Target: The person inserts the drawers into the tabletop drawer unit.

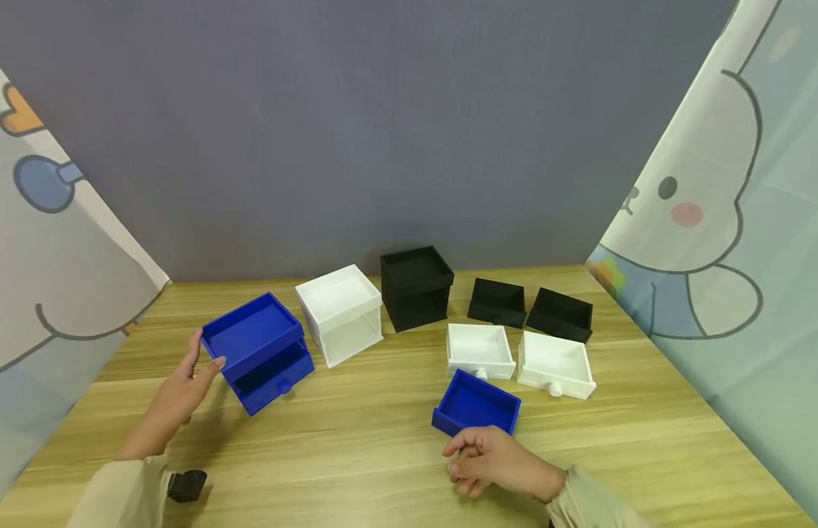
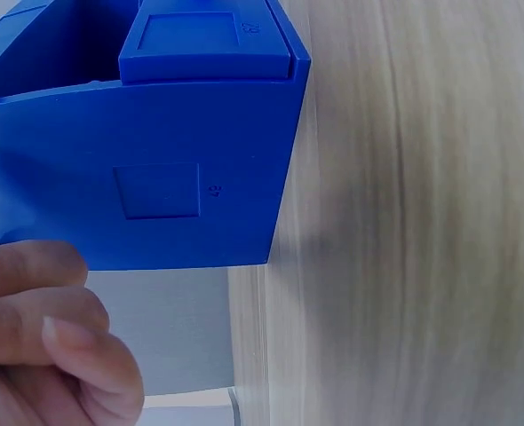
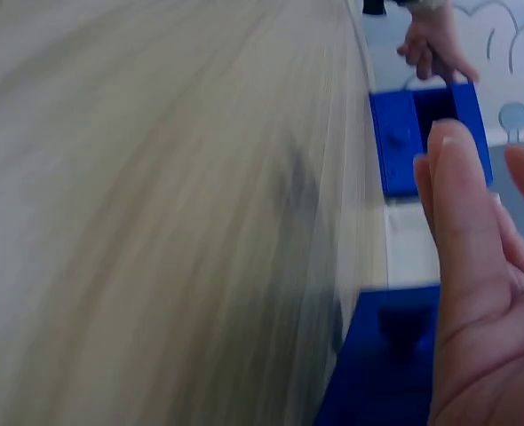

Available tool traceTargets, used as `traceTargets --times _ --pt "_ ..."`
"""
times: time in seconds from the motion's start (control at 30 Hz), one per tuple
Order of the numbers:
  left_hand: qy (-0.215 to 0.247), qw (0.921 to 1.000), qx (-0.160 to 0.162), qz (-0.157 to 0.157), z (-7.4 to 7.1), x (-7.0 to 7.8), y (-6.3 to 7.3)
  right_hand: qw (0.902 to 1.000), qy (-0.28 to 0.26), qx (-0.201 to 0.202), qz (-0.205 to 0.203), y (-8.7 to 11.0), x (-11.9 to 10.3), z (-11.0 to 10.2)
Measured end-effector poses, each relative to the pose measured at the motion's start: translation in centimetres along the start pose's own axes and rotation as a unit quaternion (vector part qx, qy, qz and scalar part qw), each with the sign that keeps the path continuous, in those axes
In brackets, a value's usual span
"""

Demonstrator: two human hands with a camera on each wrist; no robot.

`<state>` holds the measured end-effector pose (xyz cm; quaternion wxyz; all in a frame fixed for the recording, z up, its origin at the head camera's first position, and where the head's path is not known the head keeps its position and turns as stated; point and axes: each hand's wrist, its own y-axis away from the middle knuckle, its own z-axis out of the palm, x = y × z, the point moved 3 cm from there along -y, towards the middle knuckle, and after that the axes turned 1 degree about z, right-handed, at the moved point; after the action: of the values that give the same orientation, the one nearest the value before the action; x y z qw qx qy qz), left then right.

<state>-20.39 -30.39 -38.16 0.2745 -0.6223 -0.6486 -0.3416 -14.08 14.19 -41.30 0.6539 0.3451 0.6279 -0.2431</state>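
The left hand point(image 1: 191, 381) grips the blue cabinet point(image 1: 251, 334) on the left of the tabletop point(image 1: 356, 455), thumb on the top rim near the front corner and a finger stretched along the side wall, probably to steady it and keep its open front turned toward the middle. A round-knobbed lower drawer point(image 1: 267, 394) sits inside, below an open upper bay. The right hand point(image 1: 498, 462) is loosely curled and grasps nothing; it hovers at the near side of a loose blue drawer point(image 1: 478, 402), a shallow box lying open side up, perhaps so placed for easy reach. Whether any fingertip touches that drawer is hard to tell. Behind it lie two white drawers point(image 1: 480, 346) point(image 1: 555, 359), then two black drawers point(image 1: 498, 299) point(image 1: 561, 314), seemingly grouped by color. Right of the blue cabinet stand a white cabinet point(image 1: 339, 299) and a black cabinet point(image 1: 415, 279), boxy and open-fronted, each with a shallow recessed top. All look like rigid, matte plastic with crisp edges. The tabletop has streaky pale wood grain; beyond rises a smooth gray backdrop point(image 1: 409, 132), flanked by soft cartoon-printed cloths point(image 1: 699, 183) point(image 1: 59, 242).
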Motion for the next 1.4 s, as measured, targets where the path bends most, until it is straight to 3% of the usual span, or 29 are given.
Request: traceTargets --times 0.17,0.3,0.47,0.9,1.07,1.23,1.4 --pt "-0.001 1.0000 -0.003 0.000 0.0 0.1 0.1 0.9997 0.010 0.021 0.010 1.7 0.2 -1.9" --pt "0.001 1.0000 -0.006 -0.003 0.0 0.2 0.1 0.9946 0.039 0.088 0.039 2.5 0.3 -3.6" --pt "0.000 0.9999 -0.009 -0.008 -0.1 0.3 0.0 0.9848 0.073 0.153 0.040 3.0 0.8 -5.2" --pt "-0.002 1.0000 -0.002 0.000 0.1 0.3 0.1 0.9729 0.202 0.108 0.031 3.0 0.7 -5.5" --pt "0.001 1.0000 -0.001 0.001 0.2 0.3 0.1 0.9705 0.225 0.085 0.010 2.9 0.8 -5.2" --pt "-0.003 1.0000 0.001 0.002 0.1 0.3 0.2 0.9684 0.219 0.116 0.025 2.8 1.1 -5.2" --pt "-0.004 1.0000 0.006 0.000 0.1 0.2 0.2 0.9543 0.239 0.178 0.028 2.9 1.1 -5.5"
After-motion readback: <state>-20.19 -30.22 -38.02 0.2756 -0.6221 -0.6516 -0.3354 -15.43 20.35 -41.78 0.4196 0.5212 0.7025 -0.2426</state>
